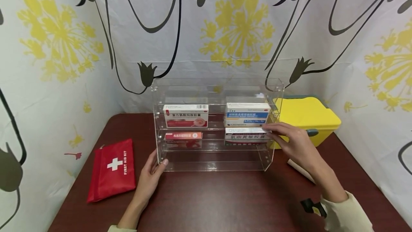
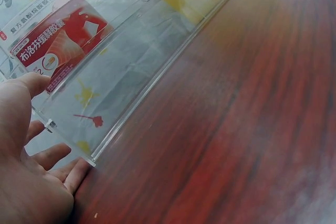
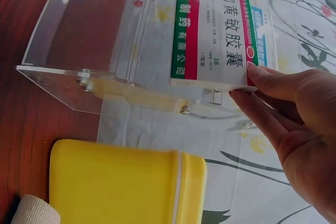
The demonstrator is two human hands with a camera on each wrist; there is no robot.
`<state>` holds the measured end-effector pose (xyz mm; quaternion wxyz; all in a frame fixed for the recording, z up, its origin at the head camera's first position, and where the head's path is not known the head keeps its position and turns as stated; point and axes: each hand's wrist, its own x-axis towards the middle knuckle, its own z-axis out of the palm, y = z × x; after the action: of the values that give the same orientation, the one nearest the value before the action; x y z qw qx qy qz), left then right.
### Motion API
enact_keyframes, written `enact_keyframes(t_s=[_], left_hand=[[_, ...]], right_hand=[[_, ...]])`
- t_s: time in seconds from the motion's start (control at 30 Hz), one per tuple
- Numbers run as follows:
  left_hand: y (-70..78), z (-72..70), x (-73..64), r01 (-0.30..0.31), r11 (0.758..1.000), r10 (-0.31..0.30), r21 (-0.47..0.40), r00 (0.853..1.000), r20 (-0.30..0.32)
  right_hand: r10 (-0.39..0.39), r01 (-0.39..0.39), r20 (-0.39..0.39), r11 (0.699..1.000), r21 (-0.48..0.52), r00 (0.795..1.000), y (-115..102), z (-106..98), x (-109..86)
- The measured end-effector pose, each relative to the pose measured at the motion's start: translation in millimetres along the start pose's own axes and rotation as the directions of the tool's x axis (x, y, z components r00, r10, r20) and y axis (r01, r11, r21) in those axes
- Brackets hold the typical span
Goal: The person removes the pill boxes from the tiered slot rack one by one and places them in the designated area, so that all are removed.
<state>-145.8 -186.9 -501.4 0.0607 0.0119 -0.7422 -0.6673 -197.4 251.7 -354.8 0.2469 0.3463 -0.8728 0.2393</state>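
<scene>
A clear acrylic rack with stepped shelves stands on the table. My left hand holds its lower left side, thumb at the front edge and fingers along the outside. My right hand pinches the right end of a white, green and red medicine box on the lower right shelf. Above that box sits a blue-and-white medicine box. On the left side of the rack, a white-and-red medicine box is on the upper shelf and a red-and-orange medicine box below it.
A red first aid pouch lies left of the rack. Behind my right hand stands a yellow container with a grey handle. A beige roll lies near it. Patterned cloth hangs around the dark wooden table.
</scene>
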Motion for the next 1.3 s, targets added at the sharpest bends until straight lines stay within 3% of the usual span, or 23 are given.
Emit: enact_keyframes(t_s=[0.27, 0.47, 0.7, 1.07, 1.3], left_hand=[[2.1, 0.2, -0.6, 0.007, 1.0, -0.007, 0.012, 1.0, 0.001], [0.4, 0.4, -0.2, 0.003, 1.0, -0.003, 0.03, 1.0, -0.005], [0.5, 0.1, -0.8, 0.001, 1.0, -0.001, 0.018, 1.0, 0.002], [0.6, -0.4, -1.7, 0.011, 1.0, -0.011, -0.008, 1.0, 0.011], [0.1, -1.0, -1.1, 0.022, 1.0, -0.022, 0.019, 1.0, 0.01]], right_hand=[[-0.011, 0.011, -0.018, 1.0, 0.019, 1.0, -4, -13, 6.8], [0.021, -0.021, -0.038, 1.0, 0.006, 0.999, -16, -27, 11.6], [0.0, 0.0, -0.079, 1.0, -0.002, 0.997, -29, -40, 13.7], [0.05, -0.049, -0.03, 0.998, 0.024, 0.998, -29, -47, 3.0], [0.085, -0.094, 0.081, 0.989, 0.118, 0.993, -22, -45, -8.6]])
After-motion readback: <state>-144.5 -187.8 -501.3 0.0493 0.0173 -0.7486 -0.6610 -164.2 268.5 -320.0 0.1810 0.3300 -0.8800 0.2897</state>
